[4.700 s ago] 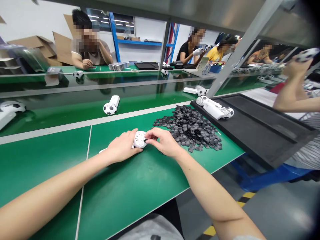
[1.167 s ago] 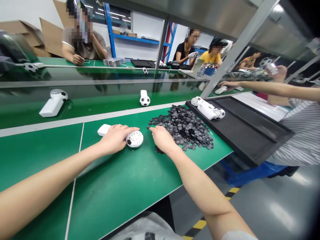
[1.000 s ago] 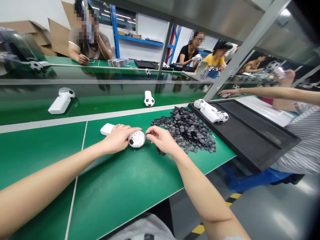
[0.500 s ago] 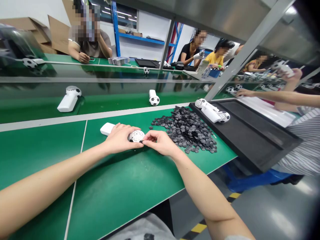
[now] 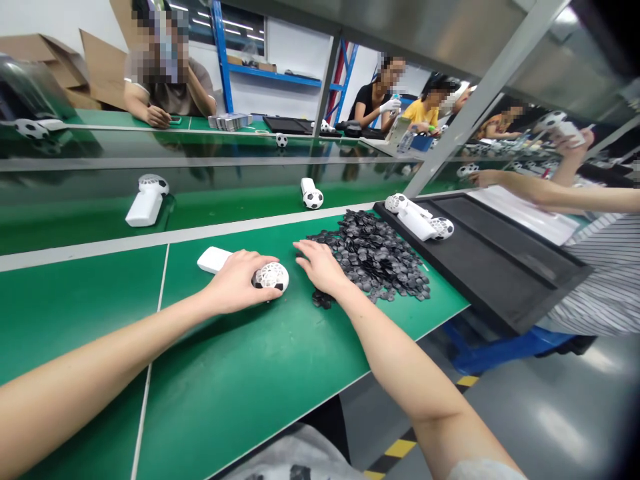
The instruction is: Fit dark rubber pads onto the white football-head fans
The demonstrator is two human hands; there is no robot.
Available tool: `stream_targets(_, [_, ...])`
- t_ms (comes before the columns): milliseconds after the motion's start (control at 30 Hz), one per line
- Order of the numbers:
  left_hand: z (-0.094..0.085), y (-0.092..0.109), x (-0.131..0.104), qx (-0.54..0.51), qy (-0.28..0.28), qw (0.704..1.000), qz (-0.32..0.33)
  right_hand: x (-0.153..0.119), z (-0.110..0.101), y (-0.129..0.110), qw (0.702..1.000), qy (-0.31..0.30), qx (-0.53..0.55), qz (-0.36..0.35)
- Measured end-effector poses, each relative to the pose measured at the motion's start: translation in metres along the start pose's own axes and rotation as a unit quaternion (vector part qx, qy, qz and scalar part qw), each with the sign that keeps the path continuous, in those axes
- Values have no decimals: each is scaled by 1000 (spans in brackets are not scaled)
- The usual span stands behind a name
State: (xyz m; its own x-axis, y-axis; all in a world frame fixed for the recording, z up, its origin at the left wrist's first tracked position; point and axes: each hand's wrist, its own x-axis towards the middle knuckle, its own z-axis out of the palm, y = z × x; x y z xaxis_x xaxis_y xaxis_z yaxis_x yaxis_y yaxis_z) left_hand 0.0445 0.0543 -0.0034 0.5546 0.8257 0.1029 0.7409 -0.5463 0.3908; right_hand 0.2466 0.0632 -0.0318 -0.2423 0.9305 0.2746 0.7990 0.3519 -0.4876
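My left hand [image 5: 243, 280] is closed around a handheld fan [image 5: 271, 275] whose round head is patterned like a football. The fan lies on the green bench, its white handle pointing back and left from under my hand. White grille mesh shows on top of the head, with black patches along the near side. Off to the right, my right hand [image 5: 320, 265] rests over the left edge of a pile of small black flat pieces [image 5: 377, 257]. Its fingers are stretched out and apart, and a few black pieces lie around them.
Behind the bench, a green conveyor belt [image 5: 225, 200] carries two more football fans, a left one [image 5: 147, 200] and a middle one [image 5: 313, 195]. At right, a black tray [image 5: 500, 253] holds fans in its corner. A co-worker's arm [image 5: 545, 190] reaches beyond it. Several people sit across.
My right hand has left the fan head and moved right to the black pieces, its fingers opening from a pinch. My left hand keeps its hold. The belt fans have shifted slightly right.
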Motion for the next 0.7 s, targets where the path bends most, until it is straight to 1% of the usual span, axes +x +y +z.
stream_targets(67, [-1, -2, 1, 7, 1, 1000, 6, 2, 3, 2, 991, -41, -126, 1])
stream_targets(100, [-1, -3, 1, 9, 0, 1000, 9, 2, 4, 1, 984, -61, -168, -1])
stream_targets(200, [-2, -2, -1, 12, -23, 1000, 14, -1, 4, -7, 969, -93, -229, -6])
stream_targets(300, [2, 5, -8, 10, -43, 999, -18, -6, 2, -17, 964, -100, -247, -3])
stream_targets(400, [12, 13, -15, 4, -6, 999, -53, -9, 0, -24, 960, -99, -263, 4])
stream_targets(467, [16, 13, -16, 0, 15, 999, -51, -10, 0, -26, 959, -93, -269, 11])
stream_targets(500, [16, 11, -15, -2, 15, 999, -44, -10, 0, -26, 958, -90, -271, 14])
stream_targets(600, [10, 1, -11, -11, -20, 1000, -21, -10, -1, -22, 961, -82, -263, 23])
stream_targets(700, [-1, -7, -8, -28, -55, 998, -28, -11, -4, -14, 967, -65, -242, 44])
